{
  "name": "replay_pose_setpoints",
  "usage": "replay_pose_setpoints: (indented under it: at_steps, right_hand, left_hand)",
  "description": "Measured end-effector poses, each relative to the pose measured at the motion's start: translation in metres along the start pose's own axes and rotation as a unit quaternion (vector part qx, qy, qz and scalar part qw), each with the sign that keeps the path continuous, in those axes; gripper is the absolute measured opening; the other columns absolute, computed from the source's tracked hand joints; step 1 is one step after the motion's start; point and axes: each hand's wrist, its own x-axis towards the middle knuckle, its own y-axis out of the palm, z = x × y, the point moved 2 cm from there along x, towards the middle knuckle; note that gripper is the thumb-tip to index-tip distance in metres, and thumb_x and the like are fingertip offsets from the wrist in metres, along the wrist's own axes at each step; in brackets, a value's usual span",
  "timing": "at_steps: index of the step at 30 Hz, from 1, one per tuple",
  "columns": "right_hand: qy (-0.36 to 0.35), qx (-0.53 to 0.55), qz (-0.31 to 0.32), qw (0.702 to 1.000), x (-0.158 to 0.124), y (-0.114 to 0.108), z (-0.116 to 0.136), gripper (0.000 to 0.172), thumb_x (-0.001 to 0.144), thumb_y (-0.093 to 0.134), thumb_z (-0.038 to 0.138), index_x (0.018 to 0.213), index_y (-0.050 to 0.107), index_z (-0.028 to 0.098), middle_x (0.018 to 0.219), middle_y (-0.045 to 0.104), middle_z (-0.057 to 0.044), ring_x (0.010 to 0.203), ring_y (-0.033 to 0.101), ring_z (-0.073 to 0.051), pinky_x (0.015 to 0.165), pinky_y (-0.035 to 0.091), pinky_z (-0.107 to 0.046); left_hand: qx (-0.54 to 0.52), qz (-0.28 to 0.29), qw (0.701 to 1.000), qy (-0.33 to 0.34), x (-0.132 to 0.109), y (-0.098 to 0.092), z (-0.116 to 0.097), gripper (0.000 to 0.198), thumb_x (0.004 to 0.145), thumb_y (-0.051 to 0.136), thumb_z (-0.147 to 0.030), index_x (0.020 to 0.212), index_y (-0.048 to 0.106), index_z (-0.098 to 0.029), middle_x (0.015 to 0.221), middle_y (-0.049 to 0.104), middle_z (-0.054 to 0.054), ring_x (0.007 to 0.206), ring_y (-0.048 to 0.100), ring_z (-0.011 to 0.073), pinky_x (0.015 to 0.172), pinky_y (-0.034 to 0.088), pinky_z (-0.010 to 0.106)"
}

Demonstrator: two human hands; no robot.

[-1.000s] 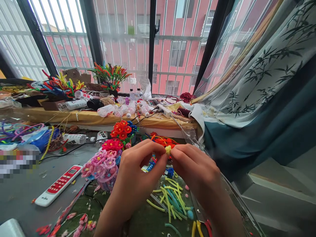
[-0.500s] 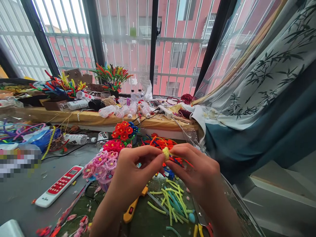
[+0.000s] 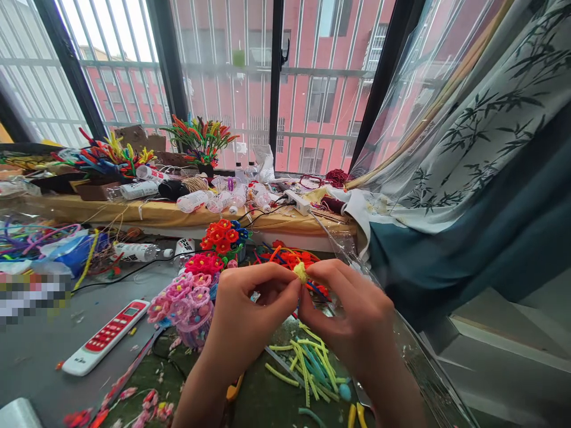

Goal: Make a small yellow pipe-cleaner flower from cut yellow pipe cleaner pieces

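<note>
Between both sets of fingertips is a small curled piece of pale yellow pipe cleaner [image 3: 300,272]. My left hand [image 3: 254,303] pinches it from the left with thumb and forefinger. From the other side my right hand [image 3: 352,312] grips it, its thumb lower and close to the left thumb. Below the hands lie short yellow-green pipe cleaner lengths [image 3: 307,368] and some teal ones [image 3: 317,359]. Red and orange pipe cleaners [image 3: 285,257] show behind the fingers. Left of my left hand stands a pot of pink pipe-cleaner flowers [image 3: 190,303].
A red and white remote control [image 3: 107,337] lies on the grey table at left. Yellow tool handles [image 3: 357,415] poke in at the bottom. Plastic bottles [image 3: 194,201] and pipe-cleaner bundles [image 3: 203,139] crowd the windowsill [image 3: 89,213]. A curtain [image 3: 446,255] hangs at right.
My right thumb has come in toward the left thumb beneath the yellow piece. The piece looks turned slightly. My left forearm has shifted right, covering most of the orange-handled tool.
</note>
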Motion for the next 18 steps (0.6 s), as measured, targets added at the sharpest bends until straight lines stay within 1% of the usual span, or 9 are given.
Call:
replay_pose_setpoints:
  at_steps: [4, 7, 9, 12, 13, 18]
  right_hand:
    - [-0.003, 0.013, 0.006, 1.000, 0.001, -0.001, -0.001, 0.010, 0.081, 0.063, 0.009, 0.089, 0.063, 0.015, 0.080, 0.069, -0.002, 0.072, 0.065, -0.014, 0.068, 0.050, -0.025]
    - [0.013, 0.053, 0.010, 0.998, 0.002, -0.003, -0.001, 0.013, 0.080, 0.063, 0.007, 0.090, 0.064, 0.016, 0.081, 0.069, -0.001, 0.073, 0.065, -0.013, 0.070, 0.051, -0.022]
    - [0.033, 0.086, 0.014, 0.996, 0.003, -0.005, -0.002, 0.011, 0.081, 0.064, 0.009, 0.089, 0.064, 0.017, 0.081, 0.069, 0.000, 0.072, 0.065, -0.012, 0.070, 0.051, -0.020]
    - [0.063, 0.131, 0.040, 0.989, 0.003, -0.008, -0.006, 0.005, 0.088, 0.064, 0.014, 0.087, 0.064, 0.019, 0.079, 0.068, 0.002, 0.069, 0.064, -0.010, 0.066, 0.050, -0.017]
    - [0.068, 0.140, 0.052, 0.987, 0.002, -0.008, -0.008, 0.005, 0.090, 0.062, 0.015, 0.088, 0.064, 0.019, 0.079, 0.068, 0.003, 0.069, 0.064, -0.009, 0.065, 0.049, -0.017]
    - [0.056, 0.147, 0.089, 0.984, 0.001, -0.009, -0.014, 0.009, 0.096, 0.058, 0.014, 0.089, 0.062, 0.019, 0.081, 0.066, 0.003, 0.071, 0.061, -0.008, 0.068, 0.046, -0.017]
  left_hand:
    - [0.011, 0.017, 0.999, 0.028, 0.002, 0.000, 0.004, 0.012, 0.073, 0.064, -0.012, 0.063, 0.070, -0.014, 0.051, 0.057, -0.005, 0.048, 0.041, 0.0045, 0.044, 0.031, 0.014]
    - [0.007, 0.028, 0.998, 0.049, 0.004, -0.001, 0.008, 0.012, 0.075, 0.063, -0.012, 0.066, 0.070, -0.014, 0.052, 0.059, -0.004, 0.048, 0.044, 0.0048, 0.044, 0.033, 0.013]
    - [0.006, 0.028, 0.998, 0.054, 0.005, -0.001, 0.008, 0.012, 0.075, 0.063, -0.012, 0.066, 0.070, -0.014, 0.051, 0.058, -0.005, 0.047, 0.043, 0.0044, 0.043, 0.033, 0.013]
    - [0.005, 0.038, 0.998, 0.046, 0.005, 0.000, 0.006, 0.012, 0.075, 0.063, -0.012, 0.065, 0.069, -0.013, 0.050, 0.056, -0.005, 0.046, 0.043, 0.0044, 0.043, 0.033, 0.013]
    - [0.003, 0.044, 0.998, 0.040, 0.005, 0.000, 0.006, 0.012, 0.075, 0.063, -0.013, 0.065, 0.069, -0.013, 0.049, 0.056, -0.005, 0.046, 0.043, 0.0047, 0.043, 0.034, 0.013]
    - [-0.023, 0.070, 0.997, 0.025, 0.005, 0.001, 0.007, 0.012, 0.076, 0.060, -0.015, 0.067, 0.067, -0.014, 0.053, 0.058, -0.004, 0.049, 0.047, 0.0062, 0.046, 0.037, 0.014]
